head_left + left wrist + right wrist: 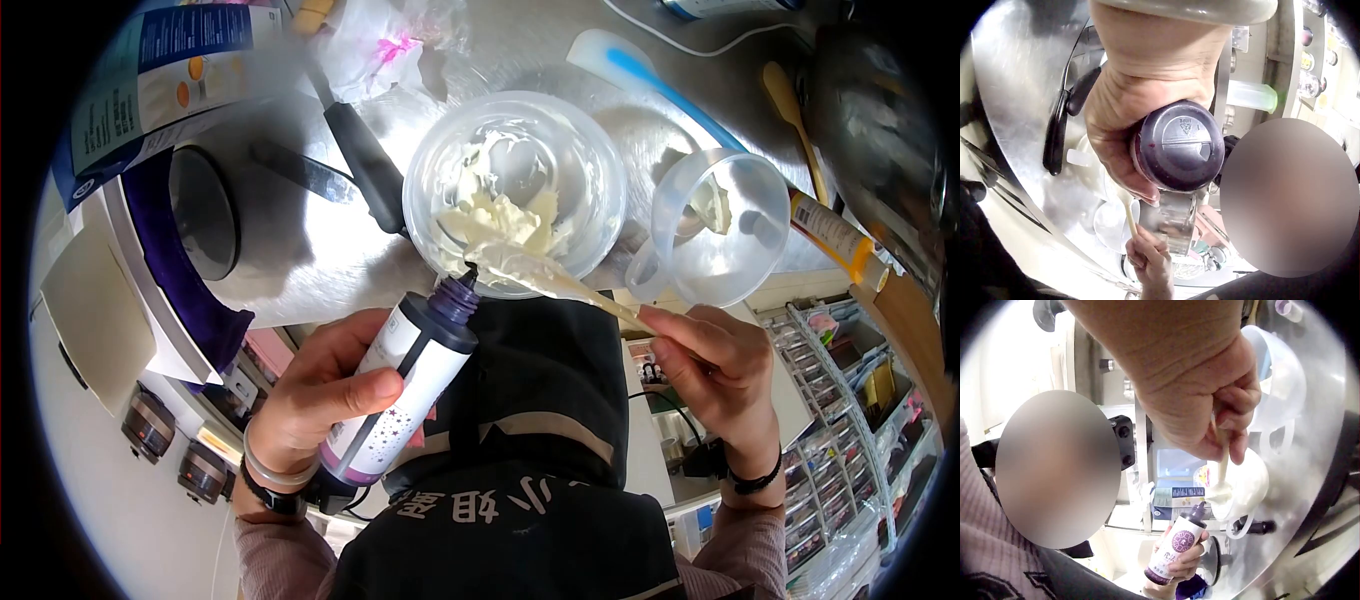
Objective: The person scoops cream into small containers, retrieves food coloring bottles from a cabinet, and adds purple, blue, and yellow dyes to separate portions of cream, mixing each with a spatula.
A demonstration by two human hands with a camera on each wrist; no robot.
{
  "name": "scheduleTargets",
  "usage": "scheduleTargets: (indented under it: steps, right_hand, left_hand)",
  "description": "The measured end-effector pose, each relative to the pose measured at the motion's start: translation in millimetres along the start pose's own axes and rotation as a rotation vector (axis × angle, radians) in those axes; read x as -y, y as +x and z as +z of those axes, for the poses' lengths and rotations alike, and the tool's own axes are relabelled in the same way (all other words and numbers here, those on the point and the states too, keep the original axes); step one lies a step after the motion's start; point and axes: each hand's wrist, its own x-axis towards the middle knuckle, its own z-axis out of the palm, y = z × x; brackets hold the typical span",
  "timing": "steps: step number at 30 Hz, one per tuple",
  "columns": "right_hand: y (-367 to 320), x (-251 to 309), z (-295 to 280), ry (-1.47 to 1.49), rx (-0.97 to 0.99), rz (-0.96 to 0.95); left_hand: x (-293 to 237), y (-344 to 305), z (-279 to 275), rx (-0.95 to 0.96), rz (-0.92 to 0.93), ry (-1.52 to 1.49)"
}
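Note:
My left hand [325,395] grips a white bottle [385,400] with a dark purple neck, tilted so its dark nozzle sits at the near rim of a clear bowl [415,190]. In the left wrist view the bottle's dark base [1182,147] faces the camera. Pale cream [505,220] lies in the bowl. My right hand [715,365] pinches the handle of a pale spatula [560,280], whose cream-coated blade is over the bowl's near rim beside the nozzle. The right wrist view shows the bottle's purple round label [1183,540].
Right of the bowl stands a clear measuring cup [750,260], with a blue-handled scraper [680,100] behind it. A black handle [365,165] lies against the bowl's left side. Farther left are a round dark disc [205,215] and a blue box [150,90].

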Motion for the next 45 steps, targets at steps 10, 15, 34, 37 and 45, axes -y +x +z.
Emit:
scheduleTargets:
  steps: [10, 15, 34, 37, 45]
  right_hand:
    - [1, 20, 0, -0.287, -0.052, -0.112]
    - [4, 27, 5, -0.667, -0.108, -0.311]
    - [3, 49, 0, -0.818, -0.094, -0.274]
    - [4, 48, 0, -0.832, -0.137, -0.283]
    - [3, 49, 11, -0.831, -0.151, -0.303]
  left_hand:
    - [10, -15, -27, -0.086, 0.712, 0.416]
    - [-46, -3, -7, -0.293, 1.052, 0.494]
    - [-140, 148, 49, 0.012, 1.170, 0.724]
    - [-96, 108, 31, -0.456, 1.420, 0.852]
    - [58, 54, -22, -0.043, 0.421, 0.420]
